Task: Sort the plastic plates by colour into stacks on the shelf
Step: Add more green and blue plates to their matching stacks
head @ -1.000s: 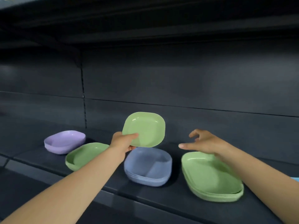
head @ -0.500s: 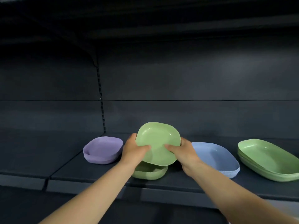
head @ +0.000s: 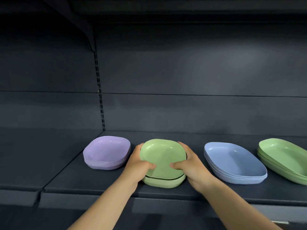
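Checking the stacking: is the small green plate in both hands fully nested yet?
Not yet: the small green plastic plate sits tilted, a dark gap showing above the green plate below.

A dark back panel (head: pixel 199 72) rises behind, crossed by a thin horizontal seam. A slotted upright strip (head: pixel 99 90) runs down it, with what seems a bracket (head: pixel 86 35) slanting above it.

A dark blue-grey metal shelf unit (head: pixel 166 191) fills the frame. Its flat back panel (head: pixel 199 72) carries a horizontal seam across the middle, with a soft patch of light at upper right. A slotted upright (head: pixel 99 97) runs down left of centre, meeting a bracket (head: pixel 79 22) under the shadowed upper shelf (head: pixel 182 7).
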Motion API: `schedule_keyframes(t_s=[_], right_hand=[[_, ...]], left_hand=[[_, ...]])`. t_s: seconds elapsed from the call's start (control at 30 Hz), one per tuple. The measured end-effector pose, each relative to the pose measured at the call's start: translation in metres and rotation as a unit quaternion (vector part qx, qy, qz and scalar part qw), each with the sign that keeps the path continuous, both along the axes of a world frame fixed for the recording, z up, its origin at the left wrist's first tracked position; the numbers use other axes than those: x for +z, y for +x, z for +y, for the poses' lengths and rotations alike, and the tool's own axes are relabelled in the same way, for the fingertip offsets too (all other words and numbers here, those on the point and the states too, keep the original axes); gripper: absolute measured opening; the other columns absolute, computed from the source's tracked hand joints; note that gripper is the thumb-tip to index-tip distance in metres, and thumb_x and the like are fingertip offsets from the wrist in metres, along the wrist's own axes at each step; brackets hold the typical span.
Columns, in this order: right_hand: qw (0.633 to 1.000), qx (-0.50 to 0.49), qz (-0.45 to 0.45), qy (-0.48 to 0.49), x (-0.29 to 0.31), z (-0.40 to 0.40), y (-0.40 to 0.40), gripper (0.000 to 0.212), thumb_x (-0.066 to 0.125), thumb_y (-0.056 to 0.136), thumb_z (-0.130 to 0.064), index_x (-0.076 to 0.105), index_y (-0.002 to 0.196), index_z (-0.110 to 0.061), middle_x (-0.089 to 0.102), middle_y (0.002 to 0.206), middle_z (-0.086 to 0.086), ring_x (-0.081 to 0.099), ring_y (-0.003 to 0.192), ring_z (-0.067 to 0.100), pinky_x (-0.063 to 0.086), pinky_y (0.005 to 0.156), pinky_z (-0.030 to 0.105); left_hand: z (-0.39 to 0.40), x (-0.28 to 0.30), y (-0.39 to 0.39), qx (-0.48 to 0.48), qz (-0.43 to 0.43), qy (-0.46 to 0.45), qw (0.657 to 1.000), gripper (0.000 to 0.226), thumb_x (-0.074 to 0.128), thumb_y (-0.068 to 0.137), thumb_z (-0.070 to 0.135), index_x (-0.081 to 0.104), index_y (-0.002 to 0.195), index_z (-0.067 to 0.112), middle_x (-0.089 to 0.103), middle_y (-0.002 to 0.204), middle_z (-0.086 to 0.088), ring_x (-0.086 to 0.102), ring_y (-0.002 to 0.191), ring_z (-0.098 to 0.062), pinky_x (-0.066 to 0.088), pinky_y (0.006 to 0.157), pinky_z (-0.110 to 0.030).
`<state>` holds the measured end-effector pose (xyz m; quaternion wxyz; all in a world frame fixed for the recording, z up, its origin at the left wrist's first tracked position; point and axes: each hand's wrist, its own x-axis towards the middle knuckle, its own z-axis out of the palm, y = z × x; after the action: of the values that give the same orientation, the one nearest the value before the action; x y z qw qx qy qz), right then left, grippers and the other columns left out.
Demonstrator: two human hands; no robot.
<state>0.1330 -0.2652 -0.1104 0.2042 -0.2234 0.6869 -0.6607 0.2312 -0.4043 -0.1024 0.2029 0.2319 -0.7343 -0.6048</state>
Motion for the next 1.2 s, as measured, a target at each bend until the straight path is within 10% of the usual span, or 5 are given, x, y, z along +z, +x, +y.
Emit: schedule_keyframes(t_s=[0.63, 0.83, 1.0, 1.2], right_hand=[[0.998, 0.04, 0.006, 0.04, 0.004, 0.003, -0.002, 0.077, 0.065, 0.073, 0.015, 0.044, 0.135, -0.024, 0.062, 0.116, 0.0, 0.058, 0.11, 0.017, 0.048, 0.093, 0.028], [0.987, -0.006, 0.119, 0.105, 0.041, 0.041, -0.006, 0.069, 0.076, 0.078, -0.015, 0.041, 0.137, -0.024, 0.051, 0.13, 0.005, 0.053, 0.115, 0.014, 0.043, 0.098, 0.026], [0.836, -0.025, 0.448, 0.315, 0.09, 0.131, -0.017, 0.069, 0.067, 0.086, -0.032, 0.031, 0.144, -0.03, 0.037, 0.144, -0.005, 0.034, 0.135, 0.014, 0.026, 0.103, 0.02], [0.711, -0.08, 0.539, 0.445, 0.11, 0.26, -0.049, 0.074, 0.061, 0.084, -0.049, 0.026, 0.146, -0.03, 0.037, 0.14, -0.003, 0.032, 0.129, 0.02, 0.031, 0.108, 0.037]], left_hand=[[-0.014, 0.003, -0.001, -0.071, -0.056, 0.02, 0.996, 0.068, 0.067, 0.074, -0.009, 0.043, 0.127, 0.026, 0.058, 0.112, 0.001, 0.056, 0.101, -0.016, 0.049, 0.081, -0.028], [-0.004, 0.051, -0.005, -0.084, -0.156, -0.272, 0.946, 0.086, 0.072, 0.081, 0.026, 0.019, 0.148, 0.03, 0.024, 0.153, 0.001, 0.033, 0.137, -0.019, 0.032, 0.105, -0.029], [0.051, 0.09, -0.029, -0.16, -0.154, -0.456, 0.862, 0.069, 0.065, 0.082, 0.041, 0.032, 0.141, 0.029, 0.035, 0.147, 0.004, 0.036, 0.134, -0.014, 0.034, 0.106, -0.029], [0.174, 0.109, -0.078, -0.211, -0.123, -0.553, 0.797, 0.061, 0.058, 0.089, 0.038, 0.032, 0.142, 0.024, 0.036, 0.142, 0.0, 0.031, 0.133, -0.021, 0.034, 0.104, -0.033]])
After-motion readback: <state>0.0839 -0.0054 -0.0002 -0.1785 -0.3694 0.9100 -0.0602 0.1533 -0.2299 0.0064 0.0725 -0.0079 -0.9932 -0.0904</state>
